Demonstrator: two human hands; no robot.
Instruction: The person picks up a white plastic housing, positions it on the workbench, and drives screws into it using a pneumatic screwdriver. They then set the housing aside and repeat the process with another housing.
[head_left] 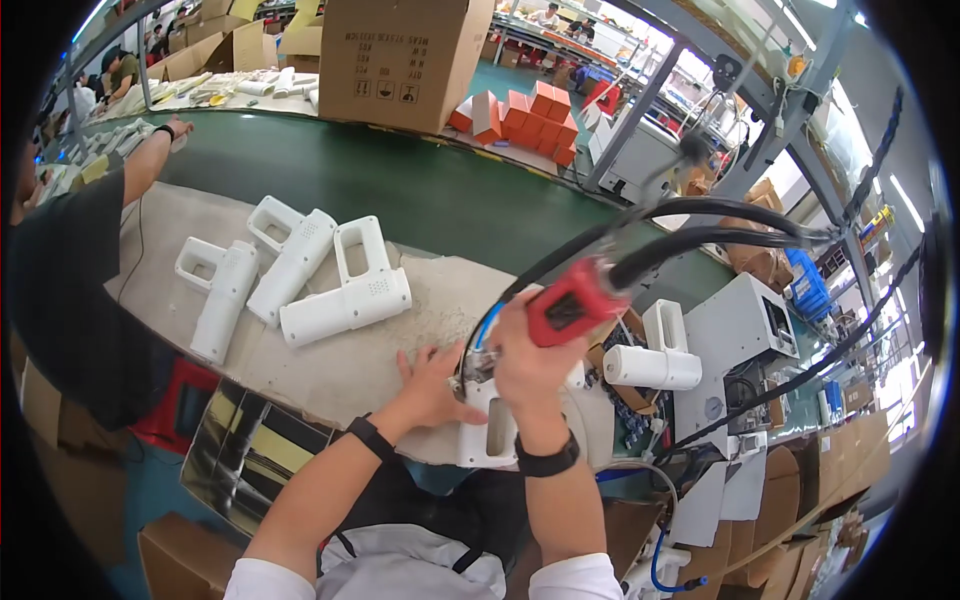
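My right hand (540,360) is wrapped round a red power screwdriver (575,302), its tip pointing down at a white handled plastic housing (478,440) in front of me. The fingers hide part of the tip and of the housing. My left hand (432,388) lies beside that housing, fingers spread over the covered bench and thumb against the housing's edge. Three similar white housings (345,305) lie to the left, their handles turned away from me. Another white housing (655,365) sits at the right, next to a box of small dark parts (630,405).
Black cables (720,207) run from the screwdriver to the upper right. Beyond the cardboard-covered bench (430,290) runs a green conveyor belt (400,165), with a large carton (395,60) and orange boxes (530,120) behind. A co-worker's arm (150,160) reaches in at left. A white machine (745,325) stands right.
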